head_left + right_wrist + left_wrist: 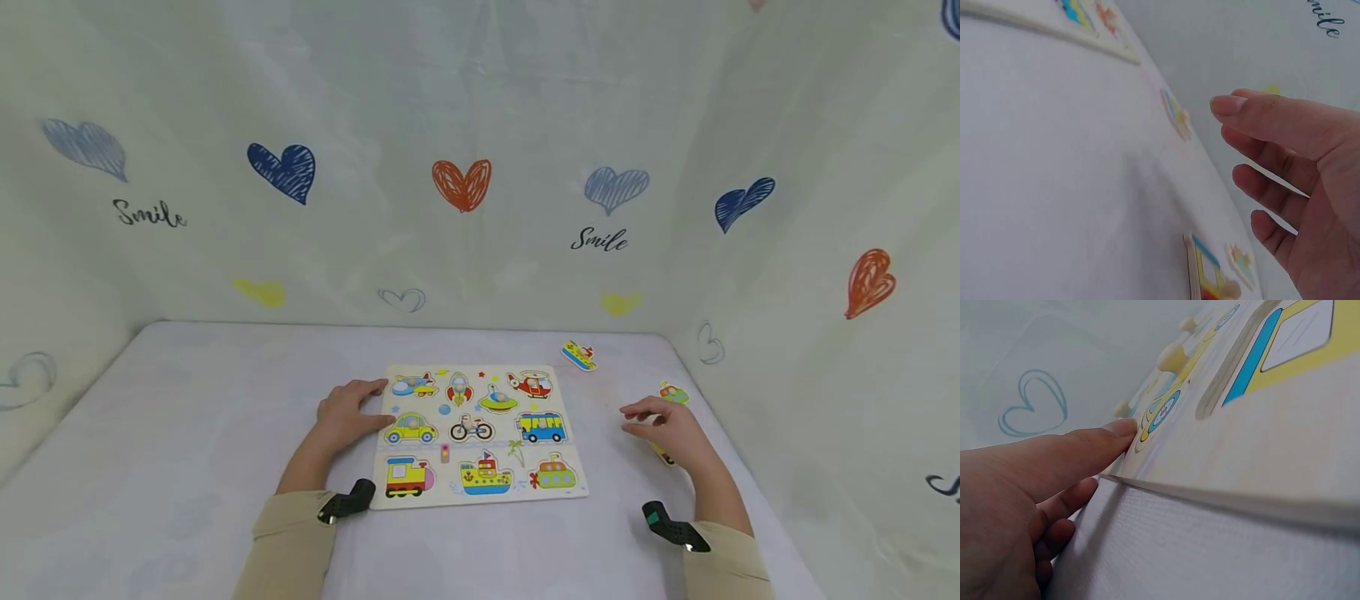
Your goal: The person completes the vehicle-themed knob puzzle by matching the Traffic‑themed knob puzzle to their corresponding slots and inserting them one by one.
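A wooden peg puzzle board point(480, 377) with printed vehicles lies flat on the table. My left hand point(348, 421) is at its left edge, the thumb point(1100, 447) pressing on its top near the yellow car point(410, 427). The other fingers extend or bend beside the edge. To the right of the board, my right hand point(670, 429) hovers over the table with loosely bent fingers and nothing between them. Below it lies a train piece point(1209, 275), mostly hidden by the hand in the head view. A submarine piece point(674, 393) lies just beyond.
A ship piece point(579, 356) lies past the board's far right corner. Small knobs stand up from the pieces. Behind the white table point(187, 417) hangs a pale curtain point(525, 100) printed with hearts, and it continues along both sides.
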`<state>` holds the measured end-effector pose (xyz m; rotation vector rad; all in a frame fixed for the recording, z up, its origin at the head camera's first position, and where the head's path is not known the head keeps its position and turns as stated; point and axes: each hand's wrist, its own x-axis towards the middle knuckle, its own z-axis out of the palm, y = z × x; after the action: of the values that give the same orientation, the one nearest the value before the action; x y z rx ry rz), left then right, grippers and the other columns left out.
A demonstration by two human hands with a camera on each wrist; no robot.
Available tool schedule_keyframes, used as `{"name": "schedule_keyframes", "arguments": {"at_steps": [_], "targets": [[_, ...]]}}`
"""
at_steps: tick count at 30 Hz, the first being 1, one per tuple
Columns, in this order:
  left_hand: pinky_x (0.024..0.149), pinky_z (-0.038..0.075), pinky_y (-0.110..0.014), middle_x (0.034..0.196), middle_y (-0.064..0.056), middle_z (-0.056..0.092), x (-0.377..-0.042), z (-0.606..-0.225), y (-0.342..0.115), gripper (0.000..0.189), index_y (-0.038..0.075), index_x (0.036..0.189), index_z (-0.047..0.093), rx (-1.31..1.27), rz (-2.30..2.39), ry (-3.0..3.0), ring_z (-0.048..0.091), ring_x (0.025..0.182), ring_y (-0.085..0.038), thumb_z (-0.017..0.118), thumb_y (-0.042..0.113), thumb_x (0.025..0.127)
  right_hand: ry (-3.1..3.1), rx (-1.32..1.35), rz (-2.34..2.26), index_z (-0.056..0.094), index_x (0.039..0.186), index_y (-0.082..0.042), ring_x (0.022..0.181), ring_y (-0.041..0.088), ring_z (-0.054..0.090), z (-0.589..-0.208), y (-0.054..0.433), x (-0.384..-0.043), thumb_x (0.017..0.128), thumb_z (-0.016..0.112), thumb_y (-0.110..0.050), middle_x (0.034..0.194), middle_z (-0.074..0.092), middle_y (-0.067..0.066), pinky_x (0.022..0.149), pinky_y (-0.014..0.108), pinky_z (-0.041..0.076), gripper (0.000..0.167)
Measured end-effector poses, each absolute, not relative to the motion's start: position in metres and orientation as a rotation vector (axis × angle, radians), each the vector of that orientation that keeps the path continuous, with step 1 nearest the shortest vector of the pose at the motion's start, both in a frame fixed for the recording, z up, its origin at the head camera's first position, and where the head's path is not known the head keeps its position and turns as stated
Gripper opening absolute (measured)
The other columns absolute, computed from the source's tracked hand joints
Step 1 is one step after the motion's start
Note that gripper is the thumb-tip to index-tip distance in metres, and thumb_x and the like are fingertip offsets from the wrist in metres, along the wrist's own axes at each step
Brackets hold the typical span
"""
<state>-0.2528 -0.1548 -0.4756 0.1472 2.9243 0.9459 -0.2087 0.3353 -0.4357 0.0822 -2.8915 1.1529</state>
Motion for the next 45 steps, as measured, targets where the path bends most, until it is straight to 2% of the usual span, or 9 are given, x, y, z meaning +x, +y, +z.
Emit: {"name": "schedule_keyframes", "arguments": {"at_steps": [4,12,18,21,25,31,41,45], "targets": [[0.096,0.033,-0.061,0.134,-0.02,0.053,-0.252,-0.477,-0.156,0.07,0.006,0.14,0.051,0.169,0.949,2.924,0.042,0.124,-0.043,0.078,0.032,0.081,-2.914,0.051,1.142,0.075,0.104,-0.005,0.082,0.012,0.053,-0.442,0.359,-0.198,0.083,0.078,-0.016,0.096,0.068,0.004,0.065,0.024,0.046,0.024],[0.097,0.033,-0.062,0.136,-0.022,0.051,-0.252,-0.479,-0.158,0.071,0.005,0.141,0.051,0.18,0.937,2.933,0.042,0.124,-0.044,0.078,0.032,0.081,-2.966,-0.045,0.992,0.073,0.107,-0.003,0.083,0.009,0.052,-0.443,0.392,-0.182,0.085,0.077,-0.02,0.098,0.068,0.007,0.068,0.025,0.046,0.028],[0.099,0.032,-0.062,0.138,-0.022,0.05,-0.252,-0.478,-0.158,0.072,0.006,0.143,0.049,0.156,0.917,2.927,0.041,0.126,-0.043,0.077,0.033,0.082,-2.956,-0.049,0.945,0.074,0.104,-0.003,0.081,0.005,0.053,-0.45,0.407,-0.182,0.082,0.079,-0.016,0.096,0.07,0.005,0.068,0.025,0.046,0.026],[0.1,0.032,-0.062,0.138,-0.022,0.049,-0.252,-0.477,-0.157,0.072,0.006,0.143,0.049,0.147,0.914,2.922,0.041,0.126,-0.044,0.077,0.032,0.083,-2.939,-0.02,0.965,0.075,0.102,-0.002,0.078,0.001,0.053,-0.453,0.41,-0.182,0.079,0.081,-0.015,0.095,0.071,0.004,0.066,0.024,0.046,0.027],[0.1,0.031,-0.062,0.138,-0.022,0.049,-0.251,-0.477,-0.157,0.071,0.006,0.143,0.049,0.142,0.916,2.924,0.04,0.127,-0.044,0.077,0.032,0.083,-2.975,-0.03,1.006,0.074,0.105,-0.001,0.076,0.007,0.052,-0.455,0.413,-0.184,0.079,0.081,-0.014,0.088,0.066,0.004,0.063,0.023,0.046,0.03],[0.101,0.031,-0.061,0.138,-0.022,0.05,-0.251,-0.478,-0.157,0.071,0.005,0.142,0.05,0.133,0.927,2.929,0.04,0.127,-0.043,0.078,0.032,0.082,-3.041,-0.09,1.102,0.072,0.109,0.001,0.08,0.014,0.051,-0.461,0.415,-0.189,0.083,0.076,-0.011,0.098,0.066,0.007,0.064,0.024,0.047,0.03],[0.1,0.031,-0.061,0.137,-0.021,0.051,-0.25,-0.475,-0.157,0.068,0.006,0.139,0.053,0.15,0.962,2.932,0.041,0.126,-0.042,0.079,0.032,0.081,-2.946,-0.036,1.07,0.074,0.104,0.001,0.077,0.003,0.053,-0.469,0.417,-0.187,0.082,0.078,-0.014,0.097,0.069,0.005,0.065,0.022,0.045,0.026],[0.101,0.03,-0.061,0.138,-0.021,0.05,-0.249,-0.475,-0.157,0.068,0.005,0.138,0.054,0.142,0.974,2.931,0.041,0.127,-0.042,0.079,0.031,0.081,-2.926,-0.044,1.037,0.075,0.102,0.0,0.078,0.004,0.052,-0.468,0.412,-0.187,0.083,0.078,-0.015,0.096,0.067,0.003,0.065,0.022,0.045,0.023]]}}
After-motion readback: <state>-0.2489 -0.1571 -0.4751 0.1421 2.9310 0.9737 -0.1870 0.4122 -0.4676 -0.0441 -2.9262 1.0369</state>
